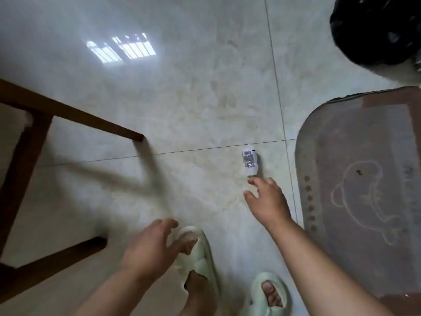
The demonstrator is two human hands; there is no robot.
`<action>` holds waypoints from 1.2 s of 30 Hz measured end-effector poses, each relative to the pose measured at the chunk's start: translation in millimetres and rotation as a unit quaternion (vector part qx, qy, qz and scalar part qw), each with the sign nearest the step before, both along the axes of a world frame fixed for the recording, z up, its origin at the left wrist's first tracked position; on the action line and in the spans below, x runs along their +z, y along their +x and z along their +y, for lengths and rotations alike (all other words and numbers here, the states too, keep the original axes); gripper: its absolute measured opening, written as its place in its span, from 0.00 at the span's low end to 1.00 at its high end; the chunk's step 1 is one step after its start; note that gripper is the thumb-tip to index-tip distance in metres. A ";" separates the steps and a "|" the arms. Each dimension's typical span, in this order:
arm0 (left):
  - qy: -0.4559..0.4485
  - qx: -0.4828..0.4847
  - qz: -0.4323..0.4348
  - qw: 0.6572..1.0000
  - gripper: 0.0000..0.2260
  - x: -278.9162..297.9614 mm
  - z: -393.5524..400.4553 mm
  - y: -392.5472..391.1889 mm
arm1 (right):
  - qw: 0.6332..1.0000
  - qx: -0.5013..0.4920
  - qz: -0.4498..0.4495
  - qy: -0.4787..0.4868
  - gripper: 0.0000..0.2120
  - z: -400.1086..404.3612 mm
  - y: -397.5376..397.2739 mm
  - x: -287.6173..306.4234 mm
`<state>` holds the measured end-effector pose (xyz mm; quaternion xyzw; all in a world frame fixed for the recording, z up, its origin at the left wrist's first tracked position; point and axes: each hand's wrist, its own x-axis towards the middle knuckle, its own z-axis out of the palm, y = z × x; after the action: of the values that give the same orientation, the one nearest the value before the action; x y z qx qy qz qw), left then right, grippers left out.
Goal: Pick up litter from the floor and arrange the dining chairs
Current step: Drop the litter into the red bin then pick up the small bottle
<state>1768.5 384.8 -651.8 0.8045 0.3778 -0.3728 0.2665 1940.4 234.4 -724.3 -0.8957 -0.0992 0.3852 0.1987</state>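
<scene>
A small clear plastic bottle (pixel 249 162) with a white barcode label lies on the pale tiled floor, its neck pointing toward me. My right hand (pixel 267 200) stretches out just below it, fingers spread and relaxed, the fingertips a short gap from the bottle's neck. My left hand (pixel 149 246) hangs lower left above my left slipper, fingers loosely curled and holding nothing. Dark wooden legs of a dining chair (pixel 75 117) stand at the left.
A grey-brown floor mat (pixel 364 179) with a dolphin outline lies at the right. A black rubbish bag (pixel 376 28) sits at the top right corner. My feet in pale green slippers (pixel 198 254) stand at the bottom centre.
</scene>
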 end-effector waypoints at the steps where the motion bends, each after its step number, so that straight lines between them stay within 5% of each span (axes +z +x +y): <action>1: 0.000 0.010 0.011 1.000 0.21 -15.1 7.7 -8.4 | 1.000 0.010 -0.006 -0.003 0.16 10.8 3.0 -22.6; 7: 0.009 0.048 0.018 0.999 0.18 -82.2 33.2 -31.0 | 0.994 0.030 -0.065 -0.080 0.18 45.8 22.1 -108.1; 15: 0.008 0.067 -0.025 0.997 0.17 -104.6 25.1 -19.0 | 0.995 0.030 -0.068 -0.069 0.18 43.4 18.9 -125.7; 30: 0.016 0.171 -0.075 0.982 0.16 46.5 -17.9 -45.7 | 0.987 0.138 -0.018 0.077 0.05 30.8 -74.1 98.2; 36: 0.070 0.239 -0.096 0.964 0.15 138.2 -50.0 -109.0 | 0.976 0.192 0.015 0.106 0.14 19.9 -129.1 207.9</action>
<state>1659.5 334.8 -513.6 0.7397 0.5566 -0.1921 0.3258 1811.2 254.3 -516.4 -0.8280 -0.3064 0.4171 0.2159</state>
